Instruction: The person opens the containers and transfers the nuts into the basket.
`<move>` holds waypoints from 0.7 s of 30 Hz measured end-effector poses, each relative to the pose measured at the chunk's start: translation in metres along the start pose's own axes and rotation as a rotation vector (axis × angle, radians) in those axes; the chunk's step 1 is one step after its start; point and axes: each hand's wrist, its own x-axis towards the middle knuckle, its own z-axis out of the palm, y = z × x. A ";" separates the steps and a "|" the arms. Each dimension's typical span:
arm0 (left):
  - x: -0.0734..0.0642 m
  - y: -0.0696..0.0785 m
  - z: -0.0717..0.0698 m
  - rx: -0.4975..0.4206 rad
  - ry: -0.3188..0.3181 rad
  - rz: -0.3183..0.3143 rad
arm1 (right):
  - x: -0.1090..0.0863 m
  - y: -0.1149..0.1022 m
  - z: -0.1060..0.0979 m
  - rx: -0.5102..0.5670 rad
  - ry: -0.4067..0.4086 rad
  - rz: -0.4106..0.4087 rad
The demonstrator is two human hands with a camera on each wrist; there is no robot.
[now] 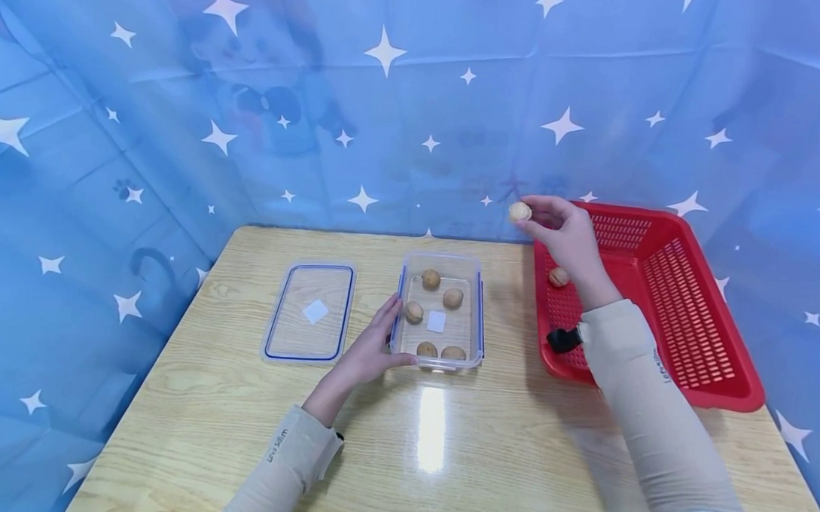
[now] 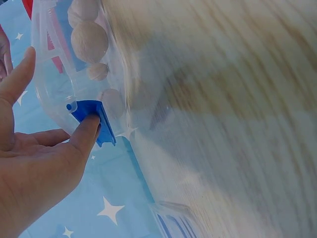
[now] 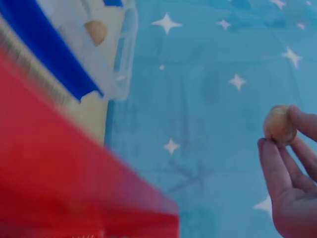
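Observation:
My right hand (image 1: 575, 239) pinches a walnut (image 1: 520, 211) between thumb and fingertips, raised near the far left corner of the red basket (image 1: 716, 312). The right wrist view shows this walnut (image 3: 280, 126) at the fingertips. My left hand (image 1: 371, 348) holds the near left corner of a clear plastic container (image 1: 477, 311), thumb at the front and fingers along the left side. Up close, one fingertip presses on the blue latch (image 2: 94, 116). Several walnuts (image 1: 452, 298) lie inside the container. Another walnut (image 1: 558, 277) is in the basket, beside my right forearm.
A clear lid (image 1: 312, 283) with a blue seal lies flat on the wooden table (image 1: 208, 407), left of the container. Behind the table hangs a blue curtain (image 1: 304, 177) with white stars. The basket stands at the table's right side.

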 end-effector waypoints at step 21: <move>0.000 -0.001 0.001 -0.002 -0.003 -0.019 | 0.013 0.059 -0.034 -0.006 0.114 0.083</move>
